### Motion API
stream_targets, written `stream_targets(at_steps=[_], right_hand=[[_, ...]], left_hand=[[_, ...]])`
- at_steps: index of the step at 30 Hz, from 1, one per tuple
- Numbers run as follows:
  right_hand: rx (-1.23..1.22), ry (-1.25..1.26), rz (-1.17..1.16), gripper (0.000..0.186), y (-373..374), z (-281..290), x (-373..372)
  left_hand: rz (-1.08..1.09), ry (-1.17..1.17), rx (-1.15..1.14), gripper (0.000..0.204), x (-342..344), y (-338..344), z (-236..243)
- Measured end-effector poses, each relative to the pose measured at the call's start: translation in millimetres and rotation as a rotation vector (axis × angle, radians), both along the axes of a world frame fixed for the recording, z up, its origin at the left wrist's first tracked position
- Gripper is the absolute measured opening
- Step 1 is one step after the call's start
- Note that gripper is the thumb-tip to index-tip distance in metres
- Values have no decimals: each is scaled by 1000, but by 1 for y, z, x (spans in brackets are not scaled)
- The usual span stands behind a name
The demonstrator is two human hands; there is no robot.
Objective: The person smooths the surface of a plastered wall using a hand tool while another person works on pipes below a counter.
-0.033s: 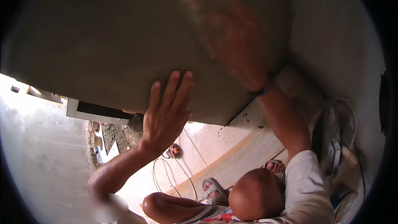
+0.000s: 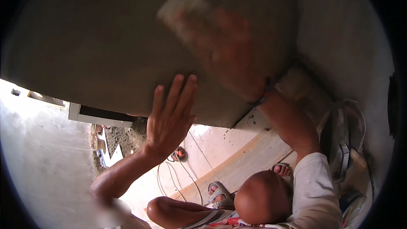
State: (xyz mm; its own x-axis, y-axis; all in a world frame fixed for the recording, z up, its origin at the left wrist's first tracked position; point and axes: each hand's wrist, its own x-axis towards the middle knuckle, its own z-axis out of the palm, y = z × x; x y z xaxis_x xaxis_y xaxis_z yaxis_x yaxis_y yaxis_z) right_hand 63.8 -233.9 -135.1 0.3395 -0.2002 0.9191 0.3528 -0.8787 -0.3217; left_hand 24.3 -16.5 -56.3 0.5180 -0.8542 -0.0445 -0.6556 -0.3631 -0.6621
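A broad dark grey-brown wall surface, smooth like plaster, fills the upper part of the head view. My left hand lies against its lower part, fingers stretched out and holding nothing. Higher up and to the right, my right hand is smeared by motion as it grips a pale flat block close to the same surface. Blur hides the block's exact kind and how the fingers wrap it. A dark band circles my right wrist.
An orange-and-black tool lies on the light floor beside a looped pale cord. At right, a bucket stands near the side wall with a metal tool. Grey rubble is at left. My knees and sandalled feet are below.
My right hand and the pale block have moved left and slightly down across the dark surface. My left hand stays nearly in place.
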Motion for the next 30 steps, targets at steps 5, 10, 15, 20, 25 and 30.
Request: stream_targets(at_steps=[5,10,15,20,25,30], right_hand=[[-25,31,-79,49,-37,-69,-6],[147,-5,42,50,-15,-10,-5],[-180,6,-97,46,-9,-62,-14],[89,27,-38,46,-3,-8,-17],[13,52,-7,48,18,-41,-20],[363,147,94,47,-6,-42,-21]], left_hand=[[-45,-16,11,85,-4,4,7],[-38,-7,-32,84,3,6,-10],[-45,34,-76,84,-1,5,-3],[-17,-1,-95,87,-6,7,-2],[-16,-37,-115,88,-3,6,3],[-14,-32,-146,87,-6,2,14]])
